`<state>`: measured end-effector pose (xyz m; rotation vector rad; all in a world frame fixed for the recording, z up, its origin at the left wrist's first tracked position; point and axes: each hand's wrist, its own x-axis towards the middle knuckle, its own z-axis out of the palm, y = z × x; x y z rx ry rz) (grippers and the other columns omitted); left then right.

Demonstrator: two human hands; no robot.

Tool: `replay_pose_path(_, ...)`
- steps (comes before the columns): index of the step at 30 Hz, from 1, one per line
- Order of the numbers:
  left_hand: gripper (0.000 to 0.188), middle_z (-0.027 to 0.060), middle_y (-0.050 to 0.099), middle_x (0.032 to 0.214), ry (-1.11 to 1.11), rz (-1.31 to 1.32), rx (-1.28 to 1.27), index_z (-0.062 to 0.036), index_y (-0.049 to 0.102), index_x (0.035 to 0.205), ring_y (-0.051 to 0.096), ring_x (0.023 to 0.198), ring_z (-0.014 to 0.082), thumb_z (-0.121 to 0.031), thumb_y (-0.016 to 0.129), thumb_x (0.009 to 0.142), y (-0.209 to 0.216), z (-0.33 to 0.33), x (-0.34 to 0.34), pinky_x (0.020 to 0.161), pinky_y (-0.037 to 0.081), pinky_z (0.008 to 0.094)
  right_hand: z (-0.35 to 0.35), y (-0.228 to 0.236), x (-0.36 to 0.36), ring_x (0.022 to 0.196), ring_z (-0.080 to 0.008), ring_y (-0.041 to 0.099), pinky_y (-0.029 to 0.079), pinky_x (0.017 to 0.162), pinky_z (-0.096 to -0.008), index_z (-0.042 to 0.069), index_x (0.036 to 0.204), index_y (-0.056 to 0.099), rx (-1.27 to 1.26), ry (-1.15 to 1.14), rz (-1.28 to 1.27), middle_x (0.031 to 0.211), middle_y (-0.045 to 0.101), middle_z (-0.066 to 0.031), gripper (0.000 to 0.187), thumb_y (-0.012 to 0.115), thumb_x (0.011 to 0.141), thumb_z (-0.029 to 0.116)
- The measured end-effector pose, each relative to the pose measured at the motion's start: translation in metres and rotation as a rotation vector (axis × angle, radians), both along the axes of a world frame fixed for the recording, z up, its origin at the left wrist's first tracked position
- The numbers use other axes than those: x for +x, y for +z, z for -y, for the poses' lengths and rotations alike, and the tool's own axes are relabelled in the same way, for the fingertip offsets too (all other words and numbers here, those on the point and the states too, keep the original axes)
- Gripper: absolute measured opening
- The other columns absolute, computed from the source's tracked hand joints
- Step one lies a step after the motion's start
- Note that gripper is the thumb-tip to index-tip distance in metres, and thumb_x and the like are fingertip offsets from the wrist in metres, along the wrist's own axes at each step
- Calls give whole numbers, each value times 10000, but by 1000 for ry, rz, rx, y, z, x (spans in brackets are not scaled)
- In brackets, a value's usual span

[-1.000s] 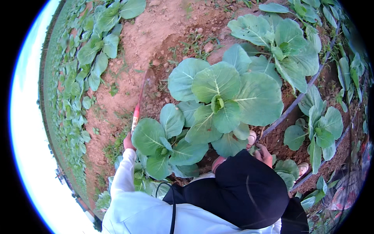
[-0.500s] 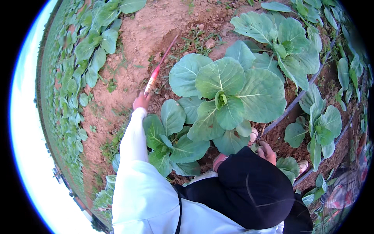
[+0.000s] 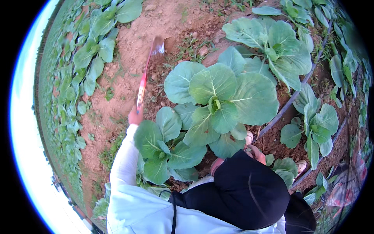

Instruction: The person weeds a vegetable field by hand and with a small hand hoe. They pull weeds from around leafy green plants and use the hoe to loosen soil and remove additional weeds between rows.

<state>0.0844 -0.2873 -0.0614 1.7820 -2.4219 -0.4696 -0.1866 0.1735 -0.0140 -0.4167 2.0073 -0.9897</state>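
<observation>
Big cabbage [image 3: 214, 105] taken as landmark. Left of it, over bare reddish soil, is the red-handled tool [image 3: 142, 85], its head blurred level with the plant's far edge; whether the blade touches ground, cannot tell. Left hand [image 3: 135, 116], left and to the near side of the cabbage, is wrapped around the lower end of the handle. Right hand [image 3: 255, 153], to the near right of the cabbage beside a pale shoe [image 3: 249, 137], is partly hidden by the dark-clad knee [image 3: 249, 187]; cannot tell whether it grasps anything. Main hazard, in my judgement: a stroke straying right could slice the cabbage's outer leaves, the cause being a one-handed hold at the handle's end, which lets the head twist. The smaller cabbage [image 3: 159, 156], on the big one's near-left side, spreads leaves just beside the left wrist; a low forearm could bend or tear them. The pipe [image 3: 280, 113], right of the big cabbage, lies well apart from the blade; only a careless reach across would nick it, or endanger the right hand and shoe.
</observation>
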Motion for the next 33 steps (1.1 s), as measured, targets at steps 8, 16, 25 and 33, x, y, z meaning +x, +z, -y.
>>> replay_pose_path(8, 444, 68, 476, 478, -155, -317, 789, -24, 525, 732, 426, 328, 176, -439, 446, 867, 19, -9, -214, 348, 340, 307, -2, 5, -9, 538, -154, 598, 462, 501, -275, -13, 1060, 524, -69, -80, -32, 657, 597, -127, 277, 556, 795, 62)
replay_pose_path(16, 381, 25, 436, 459, -88, -157, 879, -38, 461, 742, 416, 324, 130, -398, 476, 867, 89, -88, -86, 325, 311, 268, -2, -7, -10, 544, -138, 590, 467, 517, -267, -29, 1046, 529, -39, -29, -41, 657, 594, -111, 255, 534, 806, 56)
replay_pose_path(25, 303, -8, 433, 487, -15, -343, 766, -55, 485, 751, 408, 358, 87, -331, 492, 875, 86, -109, -84, 344, 297, 250, 66, 55, -61, 694, -206, 604, 483, 635, -288, -30, 1063, 531, -232, -116, -310, 830, 606, -129, 265, 523, 804, 22)
replay_pose_path(33, 465, 223, 598, 774, -323, -5, 294, -17, 578, 875, 561, 744, 403, -460, 444, 841, 24, -19, -137, 678, 427, 456, 187, 78, -89, 1050, -324, 472, 394, 865, -372, 72, 1251, 386, -194, 498, -867, 1204, 449, -173, 612, 655, 716, 200)
